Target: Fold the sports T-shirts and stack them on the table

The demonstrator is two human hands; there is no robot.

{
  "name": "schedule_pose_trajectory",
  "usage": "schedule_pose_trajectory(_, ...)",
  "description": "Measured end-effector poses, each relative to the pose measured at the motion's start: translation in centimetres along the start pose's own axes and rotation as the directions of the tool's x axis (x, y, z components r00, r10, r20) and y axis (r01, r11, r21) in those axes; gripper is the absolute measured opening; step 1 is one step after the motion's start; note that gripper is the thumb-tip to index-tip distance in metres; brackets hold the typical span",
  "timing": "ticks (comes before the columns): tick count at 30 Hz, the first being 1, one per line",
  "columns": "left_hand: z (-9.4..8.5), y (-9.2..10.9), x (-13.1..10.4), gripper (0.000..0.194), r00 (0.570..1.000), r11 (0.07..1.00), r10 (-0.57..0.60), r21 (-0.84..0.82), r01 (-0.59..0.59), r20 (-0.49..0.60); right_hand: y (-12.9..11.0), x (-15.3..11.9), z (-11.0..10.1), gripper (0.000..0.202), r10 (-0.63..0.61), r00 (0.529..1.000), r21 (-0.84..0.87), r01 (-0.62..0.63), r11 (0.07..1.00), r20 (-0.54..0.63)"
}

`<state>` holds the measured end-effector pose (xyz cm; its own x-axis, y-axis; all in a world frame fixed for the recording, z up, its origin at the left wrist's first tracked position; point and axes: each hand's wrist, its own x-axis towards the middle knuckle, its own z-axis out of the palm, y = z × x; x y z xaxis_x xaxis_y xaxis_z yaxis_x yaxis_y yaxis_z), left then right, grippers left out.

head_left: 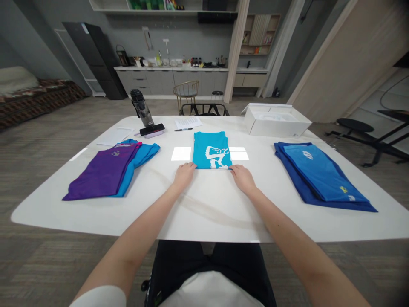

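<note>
A folded teal T-shirt [204, 147] with white lettering lies flat in the middle of the white table [211, 213]. My left hand [184, 175] is closed on its near left corner, and my right hand [243, 177] pinches the near right corner. The fingertips partly hide both corners. Off to the left, a folded purple shirt [104, 170] rests on a bright blue shirt [128, 177]. On the right side, a folded blue shirt [322, 170] lies over a darker blue garment [303, 196].
Behind the purple shirt stand a dark bottle [142, 108] and a black phone-like object [152, 129]. A pen [183, 129] lies by printed paper [190, 122]. An open white box [275, 125] sits at the back right. Chairs [185, 90] stand beyond the table.
</note>
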<state>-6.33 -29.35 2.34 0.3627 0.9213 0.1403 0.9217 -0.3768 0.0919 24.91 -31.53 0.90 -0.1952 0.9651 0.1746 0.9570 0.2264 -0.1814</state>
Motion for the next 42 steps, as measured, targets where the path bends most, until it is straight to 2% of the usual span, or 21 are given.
schedule_pose_trajectory(7, -0.4, 0.7, 0.8, 0.036, 1.0, 0.996, 0.02, 0.09, -0.018, -0.018, -0.7, 1.2, -0.9, 0.034, 0.037, 0.999, -0.091, -0.034, 0.995, 0.032)
schedule_pose_trajectory(11, -0.5, 0.4, 0.0, 0.039, 1.0, 0.997, 0.021, 0.074, -0.023, 0.021, -0.7, 0.9, -2.0, 0.032, -0.02, 0.995, -0.064, 0.026, 0.998, 0.097)
schedule_pose_trajectory(15, -0.7, 0.4, -2.4, 0.041, 0.997, 0.997, 0.067, 0.025, -0.068, 0.047, -0.4, -0.8, -3.2, 0.029, -0.083, 0.984, 0.003, 0.084, 0.996, 0.161)
schedule_pose_trajectory(19, -1.3, 0.8, -6.1, 0.044, 0.99, 0.995, 0.097, -0.03, -0.095, 0.101, -0.8, -4.1, -4.2, 0.029, -0.121, 0.969, 0.127, 0.095, 0.987, 0.215)
schedule_pose_trajectory(22, -1.9, 1.4, -8.9, 0.045, 0.982, 0.993, 0.114, -0.057, -0.106, 0.148, -1.3, -6.8, -4.7, 0.029, -0.116, 0.959, 0.21, 0.061, 0.976, 0.257)
schedule_pose_trajectory(25, -2.4, 2.2, -11.1, 0.037, 0.976, 0.989, 0.131, -0.095, -0.116, 0.174, -1.8, -9.0, -5.3, 0.027, -0.094, 0.947, 0.268, 0.009, 0.963, 0.307)
schedule_pose_trajectory(30, -3.5, 3.3, -12.9, 0.027, 0.964, 0.976, 0.184, -0.154, -0.155, 0.191, -2.0, -11.1, -6.6, 0.026, -0.043, 0.908, 0.314, -0.1, 0.944, 0.418)
schedule_pose_trajectory(33, -4.2, 3.2, -11.5, 0.019, 0.963, 0.965, 0.205, -0.202, -0.168, 0.177, -1.9, -10.2, -7.1, 0.027, -0.06, 0.88, 0.368, -0.135, 0.92, 0.472)
schedule_pose_trajectory(35, -4.2, 2.5, -9.3, 0.017, 0.974, 0.957, 0.169, -0.261, -0.125, 0.153, -1.6, -8.2, -6.9, 0.028, -0.032, 0.895, 0.375, -0.154, 0.914, 0.445)
schedule_pose_trajectory(38, -3.3, 1.0, -4.6, 0.024, 0.996, 0.939, 0.02, -0.345, 0.013, 0.091, -0.7, -3.2, -5.3, 0.036, 0.101, 0.954, 0.319, -0.193, 0.928, 0.282)
schedule_pose_trajectory(40, -2.2, -0.2, -1.3, 0.033, 0.991, 0.934, -0.119, -0.333, 0.13, 0.055, 0.2, 0.8, -3.7, 0.047, 0.182, 0.965, 0.269, -0.23, 0.935, 0.19)
schedule_pose_trajectory(42, -1.1, -1.1, 1.8, 0.047, 0.972, 0.915, -0.23, -0.331, 0.23, 0.039, 1.2, 4.4, -2.0, 0.057, 0.211, 0.966, 0.239, -0.243, 0.94, 0.15)
